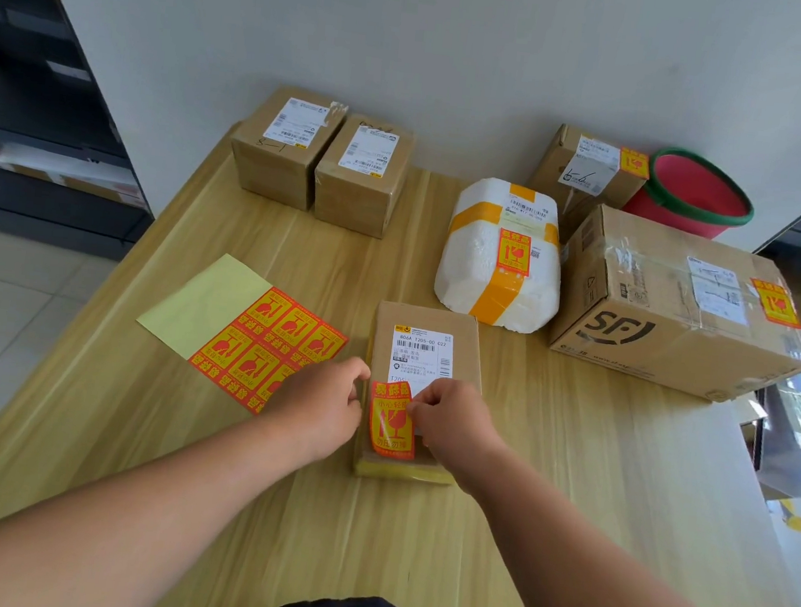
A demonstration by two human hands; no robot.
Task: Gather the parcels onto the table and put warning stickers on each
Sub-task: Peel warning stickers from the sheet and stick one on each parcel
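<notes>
A flat brown parcel [428, 323] with a white label lies in front of me on the wooden table [568, 466]. A red-and-yellow warning sticker [391, 424] lies over its near end. My right hand [450, 423] pinches the sticker's upper right edge. My left hand [325, 403] rests against the parcel's left side, fingers curled at the sticker's left edge. The sticker sheet [263, 339] lies to the left. A white foam parcel [471, 261], a large SF carton [671, 319] and a back-right box [592, 170] each carry a sticker. Two brown boxes [319, 163] at the back left show only labels.
A red bucket [693, 194] with a green rim stands behind the table at the far right. Dark shelving [39, 121] runs along the left. The table's right edge borders a floor with cartons [796, 439].
</notes>
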